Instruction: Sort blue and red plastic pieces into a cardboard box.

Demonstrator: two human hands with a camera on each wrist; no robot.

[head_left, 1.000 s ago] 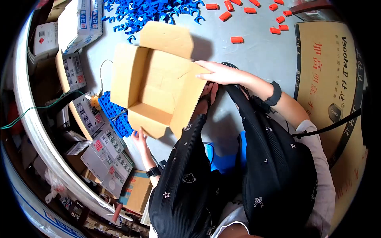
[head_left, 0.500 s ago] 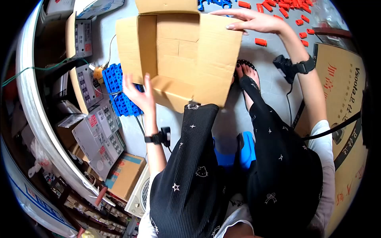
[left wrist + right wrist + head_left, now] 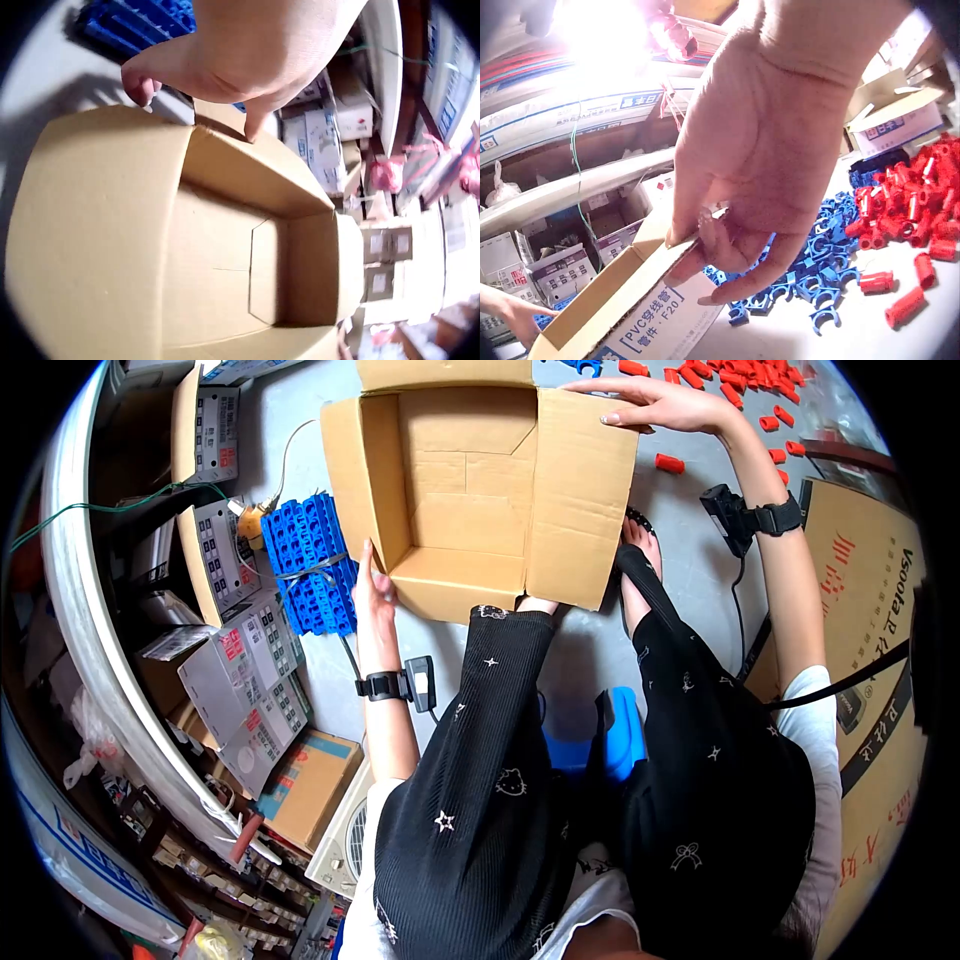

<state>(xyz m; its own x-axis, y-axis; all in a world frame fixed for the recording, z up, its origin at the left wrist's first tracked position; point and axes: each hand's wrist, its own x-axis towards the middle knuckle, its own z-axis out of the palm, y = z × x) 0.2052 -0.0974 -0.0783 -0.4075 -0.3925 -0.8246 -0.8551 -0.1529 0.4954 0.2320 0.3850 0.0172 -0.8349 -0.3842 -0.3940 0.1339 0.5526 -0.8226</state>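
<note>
An open cardboard box (image 3: 465, 470) with spread flaps is tilted before the person's knees, its inside bare. My right hand (image 3: 670, 408) holds the top right corner of its right flap. In the right wrist view the thumb lies inside the flap (image 3: 619, 322) and fingers bend round its printed outer face. My left hand (image 3: 374, 605) is at the box's lower left corner, one digit raised against the left flap. In the left wrist view that hand (image 3: 247, 52) spreads over the corner, with one digit touching the flap's edge and the other fingertips apart from it.
A strapped bundle of blue plastic parts (image 3: 308, 565) lies left of the box. Loose blue clips (image 3: 817, 262) and red tubular fittings (image 3: 911, 202) are spread across the floor. Printed cartons (image 3: 240, 705) line the left side. A large flat carton (image 3: 850, 590) stands at right.
The box has straightened from its slant and shifted up and right in view. My right hand went with it on the flap. My left hand has come up to the box's corner.
</note>
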